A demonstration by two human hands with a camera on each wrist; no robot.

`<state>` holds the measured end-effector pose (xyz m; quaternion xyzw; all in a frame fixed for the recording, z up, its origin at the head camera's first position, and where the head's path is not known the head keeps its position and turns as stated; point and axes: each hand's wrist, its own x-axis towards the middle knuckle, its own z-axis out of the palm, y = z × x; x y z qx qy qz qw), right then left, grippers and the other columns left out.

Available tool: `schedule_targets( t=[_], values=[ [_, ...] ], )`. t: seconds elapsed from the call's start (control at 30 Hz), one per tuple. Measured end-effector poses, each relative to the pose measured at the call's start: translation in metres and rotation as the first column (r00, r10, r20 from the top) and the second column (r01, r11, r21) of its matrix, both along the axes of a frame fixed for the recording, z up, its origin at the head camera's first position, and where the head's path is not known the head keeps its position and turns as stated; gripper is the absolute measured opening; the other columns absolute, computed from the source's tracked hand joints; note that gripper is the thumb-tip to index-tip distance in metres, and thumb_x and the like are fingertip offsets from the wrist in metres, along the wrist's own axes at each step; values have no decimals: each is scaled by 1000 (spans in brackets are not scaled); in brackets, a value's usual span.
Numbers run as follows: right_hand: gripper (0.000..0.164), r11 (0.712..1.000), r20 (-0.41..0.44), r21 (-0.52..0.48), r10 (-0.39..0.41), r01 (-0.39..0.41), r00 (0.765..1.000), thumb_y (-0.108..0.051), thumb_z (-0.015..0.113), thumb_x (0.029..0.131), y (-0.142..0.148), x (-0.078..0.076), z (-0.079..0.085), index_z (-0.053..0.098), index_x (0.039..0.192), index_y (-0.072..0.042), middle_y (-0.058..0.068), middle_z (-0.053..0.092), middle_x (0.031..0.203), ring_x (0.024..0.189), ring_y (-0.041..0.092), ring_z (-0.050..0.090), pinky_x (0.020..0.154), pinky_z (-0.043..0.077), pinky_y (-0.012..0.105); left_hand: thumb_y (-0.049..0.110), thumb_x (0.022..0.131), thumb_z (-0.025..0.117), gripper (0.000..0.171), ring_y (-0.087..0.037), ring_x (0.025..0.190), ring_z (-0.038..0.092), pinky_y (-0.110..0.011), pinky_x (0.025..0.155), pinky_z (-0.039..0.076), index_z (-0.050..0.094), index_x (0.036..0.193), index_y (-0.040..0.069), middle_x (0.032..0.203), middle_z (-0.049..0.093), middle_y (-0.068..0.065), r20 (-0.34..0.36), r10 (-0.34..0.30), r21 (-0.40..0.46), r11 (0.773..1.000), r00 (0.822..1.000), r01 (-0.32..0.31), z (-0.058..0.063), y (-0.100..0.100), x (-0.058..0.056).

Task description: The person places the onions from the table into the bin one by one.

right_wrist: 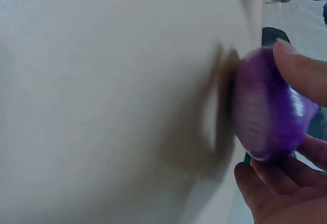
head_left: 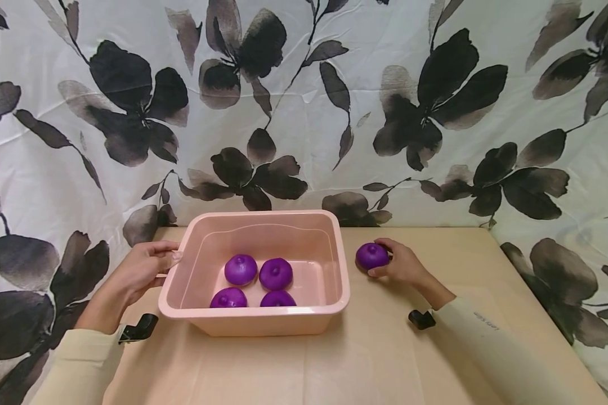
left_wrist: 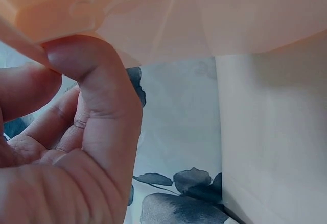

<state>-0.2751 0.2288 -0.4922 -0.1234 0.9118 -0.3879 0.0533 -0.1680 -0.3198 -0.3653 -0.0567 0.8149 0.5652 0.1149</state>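
Note:
A pink plastic basin [head_left: 271, 326] stands on the table, with several round purple onions [head_left: 276, 274] on its floor. At the basin's left end my left hand [head_left: 141, 269] pinches the rim [left_wrist: 30, 50] between thumb and a curled finger. To the right of the basin, my right hand [head_left: 400, 263] holds another glossy purple onion [head_left: 372, 256], thumb on one side and fingers on the other. In the right wrist view this onion [right_wrist: 271, 106] is close to the table surface; whether it touches is hard to tell.
The light wooden-looking table [head_left: 385, 354] extends in front of the basin and to its right. Behind it hangs a white cloth [head_left: 334, 140] printed with dark flowers. Each wrist wears a small black camera [head_left: 422, 319].

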Motion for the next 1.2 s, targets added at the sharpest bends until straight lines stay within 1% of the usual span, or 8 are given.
schedule_targets(
  t=[0.1,0.23,0.43,0.77,0.83,1.0,1.07,1.2],
  values=[
    [90,999,-23,29,-34,35,999,-22,95,73,-2,1,-5,51,147,3,31,58,145,131,50,58,110,46,64,10,105,56,50,-5,84,69,-29,75,63,41,148,-13,92,68,12,-1,-2,-5,1000,1000,2,1,1,-1],
    [88,997,-24,7,-73,73,997,-23,97,70,-2,3,-6,56,144,0,29,61,142,128,48,61,108,48,62,9,106,55,51,-5,85,69,-29,76,63,40,149,-13,92,68,12,2,-2,-9,1000,1000,2,1,2,-1],
    [86,995,-25,-7,-98,97,995,-26,98,67,4,9,2,61,142,-4,24,65,140,126,45,64,107,49,59,10,106,56,50,-5,84,69,-29,76,63,41,148,-13,92,68,13,-1,-2,3,1000,1000,2,2,2,-1],
    [83,993,-5,-108,-43,42,999,-20,99,65,5,22,43,64,139,-8,18,70,135,116,36,70,99,53,49,9,106,55,50,-5,84,69,-29,75,63,41,147,-14,91,69,14,-2,-4,4,1000,1000,4,2,0,-1],
    [82,992,-5,-121,-25,24,1000,-20,99,65,4,26,52,65,139,-8,18,71,134,114,34,70,96,54,44,9,106,55,49,-5,84,69,-29,75,63,41,147,-14,91,69,14,-1,-5,4,1000,1000,5,2,0,-1],
    [84,988,4,-152,11,-10,1000,-19,100,64,1,35,73,65,140,-7,16,70,136,117,34,70,90,55,22,10,106,55,49,-5,84,69,-29,75,63,41,147,-13,91,68,14,3,-5,-1,1000,1000,5,2,0,-2],
    [86,987,6,-161,25,-24,1000,-18,100,63,0,38,81,65,140,-6,16,69,138,121,35,69,93,57,23,10,106,55,50,-5,84,69,-29,75,63,41,147,-13,91,68,14,6,-4,-5,1000,1000,4,2,0,-2],
    [84,985,2,-166,56,-55,998,-16,99,65,-2,45,97,64,141,-4,20,67,140,125,39,67,100,58,39,11,106,55,50,-5,84,69,-29,75,63,41,148,-13,92,68,13,8,-4,-9,1000,1000,4,1,0,-2]
  ],
)
